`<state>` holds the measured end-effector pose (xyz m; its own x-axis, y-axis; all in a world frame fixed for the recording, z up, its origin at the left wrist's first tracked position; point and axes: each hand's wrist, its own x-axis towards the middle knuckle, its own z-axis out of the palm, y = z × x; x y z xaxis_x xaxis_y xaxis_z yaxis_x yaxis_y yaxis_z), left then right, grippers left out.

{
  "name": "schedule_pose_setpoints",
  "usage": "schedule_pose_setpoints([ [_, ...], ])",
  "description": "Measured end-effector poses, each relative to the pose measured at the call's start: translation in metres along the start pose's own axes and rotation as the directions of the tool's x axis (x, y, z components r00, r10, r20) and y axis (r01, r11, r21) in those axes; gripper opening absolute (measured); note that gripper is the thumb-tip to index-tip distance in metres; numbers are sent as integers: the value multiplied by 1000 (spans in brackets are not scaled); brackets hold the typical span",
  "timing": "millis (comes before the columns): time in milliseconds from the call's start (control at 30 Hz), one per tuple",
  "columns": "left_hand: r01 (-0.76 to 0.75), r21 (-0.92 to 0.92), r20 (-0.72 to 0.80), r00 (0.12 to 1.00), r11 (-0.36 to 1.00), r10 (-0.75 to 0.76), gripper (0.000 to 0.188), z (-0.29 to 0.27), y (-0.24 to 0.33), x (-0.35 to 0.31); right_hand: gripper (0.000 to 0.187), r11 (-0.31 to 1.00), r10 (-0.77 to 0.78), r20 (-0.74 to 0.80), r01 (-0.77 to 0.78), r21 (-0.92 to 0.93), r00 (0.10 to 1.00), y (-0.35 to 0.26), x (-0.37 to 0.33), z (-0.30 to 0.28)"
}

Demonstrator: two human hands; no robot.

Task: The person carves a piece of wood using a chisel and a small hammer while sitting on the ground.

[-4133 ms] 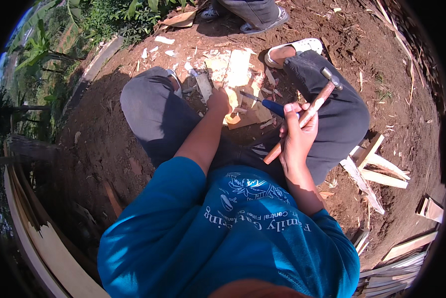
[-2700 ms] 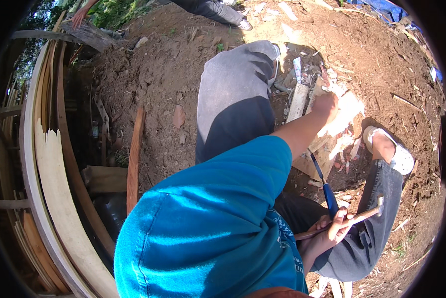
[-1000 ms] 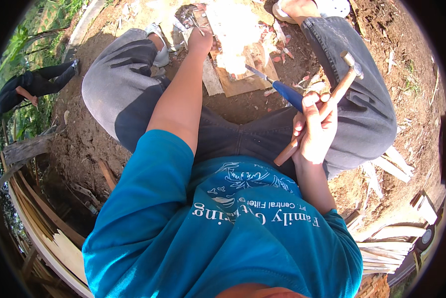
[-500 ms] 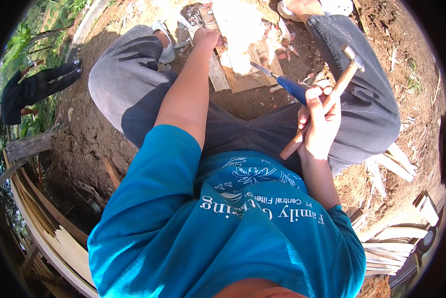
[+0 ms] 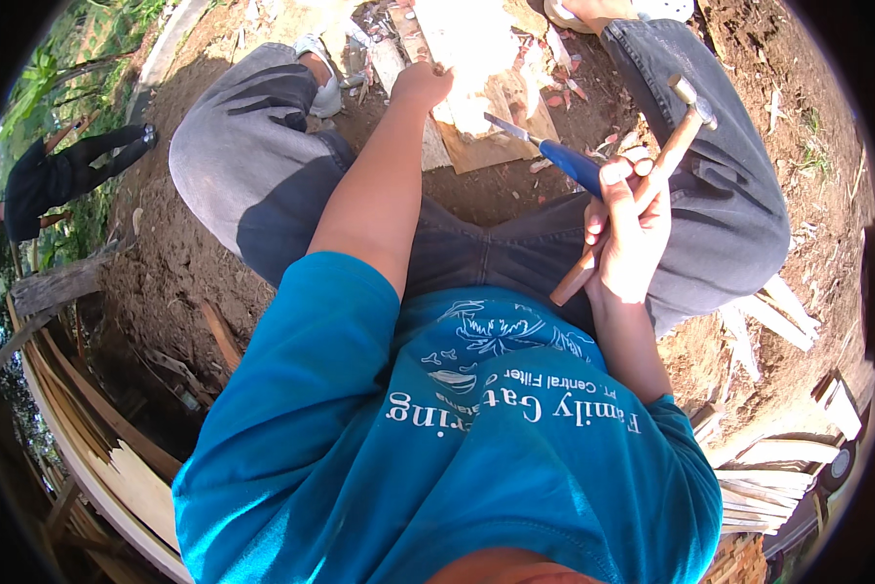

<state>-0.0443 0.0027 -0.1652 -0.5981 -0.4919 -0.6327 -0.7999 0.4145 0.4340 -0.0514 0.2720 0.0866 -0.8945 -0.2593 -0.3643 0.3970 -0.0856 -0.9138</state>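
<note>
My right hand (image 5: 632, 229) is closed round two tools at once. One is a hammer (image 5: 680, 146) with a wooden handle and a small metal head, pointing up and to the right. The other is a chisel (image 5: 572, 165) with a blue handle, its metal blade pointing up and to the left. My left hand (image 5: 423, 86) is stretched forward with curled fingers at the left side of a sunlit wooden board (image 5: 471, 73). Whatever is under those fingers is hidden. Glare washes out most of the board's surface.
My bent legs flank the board, with a sandalled foot (image 5: 324, 83) at the left. Wood chips (image 5: 564, 83) litter the soil. Split wood strips (image 5: 763, 487) lie at the lower right, long planks (image 5: 106, 428) at the lower left. Another person (image 5: 67, 180) stands at the far left.
My left hand has shifted right, closer to the bright board. A pale piece beside it now shows more fully. The right hand with hammer and chisel has hardly moved.
</note>
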Motion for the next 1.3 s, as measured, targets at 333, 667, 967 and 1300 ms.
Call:
schedule_pose_setpoints([
  [333, 22, -95, -290, 956, 995, -48, 48, 29, -24, 18, 22, 999, -32, -6, 32, -31, 999, -1, -1, 5],
  [667, 50, -1, -572, 819, 999, -42, 80, 17, -14, -4, 22, 1000, 2, 21, -2, -24, 1000, 0, 1, 3],
  [967, -111, 125, -300, 943, 986, 144, 45, 29, -6, -20, 32, 999, 33, -21, -33, -8, 999, -1, 2, 2],
  [1300, -460, -39, -380, 828, 887, 413, 34, 17, -28, 26, 24, 993, -31, -8, 30, -114, 999, 2, 4, 0],
])
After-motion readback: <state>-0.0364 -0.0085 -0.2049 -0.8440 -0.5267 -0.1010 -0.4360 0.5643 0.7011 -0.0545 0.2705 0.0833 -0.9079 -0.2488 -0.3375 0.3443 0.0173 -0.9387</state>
